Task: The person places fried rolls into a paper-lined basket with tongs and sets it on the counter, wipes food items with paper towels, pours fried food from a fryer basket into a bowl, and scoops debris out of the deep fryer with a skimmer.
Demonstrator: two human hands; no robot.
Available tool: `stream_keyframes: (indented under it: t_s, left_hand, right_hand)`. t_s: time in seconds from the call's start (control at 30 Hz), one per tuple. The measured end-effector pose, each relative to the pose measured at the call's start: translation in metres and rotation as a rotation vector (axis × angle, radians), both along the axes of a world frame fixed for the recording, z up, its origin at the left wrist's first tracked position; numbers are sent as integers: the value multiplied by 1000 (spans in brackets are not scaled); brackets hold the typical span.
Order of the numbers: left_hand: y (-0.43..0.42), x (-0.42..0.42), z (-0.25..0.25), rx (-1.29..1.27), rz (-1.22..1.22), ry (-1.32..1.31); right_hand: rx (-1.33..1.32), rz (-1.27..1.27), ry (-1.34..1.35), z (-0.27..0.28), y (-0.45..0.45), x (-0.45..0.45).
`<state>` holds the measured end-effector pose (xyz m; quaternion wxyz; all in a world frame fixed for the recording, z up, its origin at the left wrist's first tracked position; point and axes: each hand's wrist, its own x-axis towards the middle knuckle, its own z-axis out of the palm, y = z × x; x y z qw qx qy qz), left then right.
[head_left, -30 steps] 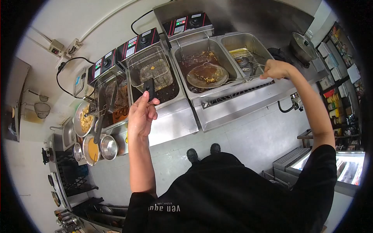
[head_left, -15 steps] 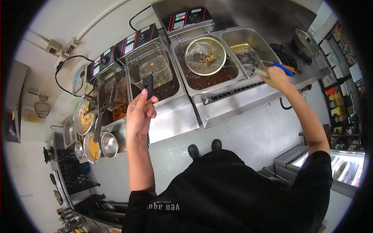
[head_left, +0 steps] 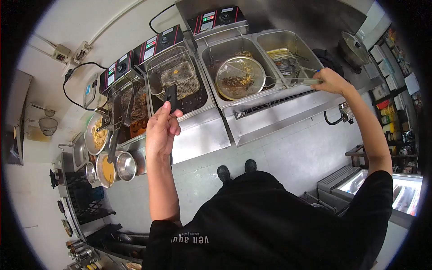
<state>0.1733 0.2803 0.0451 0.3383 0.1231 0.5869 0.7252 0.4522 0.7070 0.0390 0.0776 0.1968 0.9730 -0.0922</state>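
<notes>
My right hand is closed round the pale handle of a round mesh strainer. The strainer sits low in a fryer tank of dark oil, near its front wall, with dark crumbs and golden bits in its mesh. My left hand grips the black handle of a wire fryer basket, thumb on top. That basket rests over the oil of the middle fryer, with one small golden piece in it. How deep the strainer dips is hard to judge.
To the right, another tank holds wire tools. Farther left stand a second fryer basket, a bowl of pale pieces, a bowl of yellow batter and a steel bowl. A lidded pot stands at the back right.
The strainer has come lower and toward me, its contents spreading across the mesh. My right hand has shifted right and slightly away. My left hand and its basket have barely moved.
</notes>
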Motion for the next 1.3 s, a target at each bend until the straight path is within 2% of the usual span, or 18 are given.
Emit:
stream_keyframes:
  t_s: [0.17,0.23,0.37,0.47,0.53,0.7,0.8,0.87,0.9,1.0,1.13,1.2,1.23,1.3]
  left_hand:
    - [2,-2,-3,-12,14,12]
    - [4,-2,-2,9,-6,0]
    - [7,3,1,-16,-13,-1]
    - [6,3,2,-29,2,5]
    - [3,2,4,-40,19,18]
    - [-1,-1,1,-38,5,7]
    - [0,0,2,-33,20,-6]
    - [-1,0,3,-42,19,-5]
    - [0,1,3,-44,17,-1]
    - [0,1,0,-46,20,-2]
    - [-1,0,-2,-41,17,5]
    - [-2,1,-2,-35,13,3]
    - [-2,1,-1,-30,8,1]
    - [-3,1,-1,-25,8,-1]
  right_hand:
    - [-226,-76,-34,22,-6,3]
    - [-408,-351,-253,43,-24,-14]
    - [-428,-454,-295,22,-22,-37]
    - [-283,-302,-153,-29,-21,-43]
    - [-185,-243,75,-56,-29,-39]
    - [-125,-306,78,-47,-41,-13]
    - [-55,-256,92,-46,-34,-10]
    - [253,-134,156,-43,-29,-13]
    - [249,-134,152,-46,-23,-15]
    - [504,20,210,-55,-13,-21]
    - [439,166,208,-47,5,-18]
    - [214,136,82,-26,5,-12]
    - [219,139,83,-17,5,-9]
    - [-28,-12,-13,-3,2,-2]
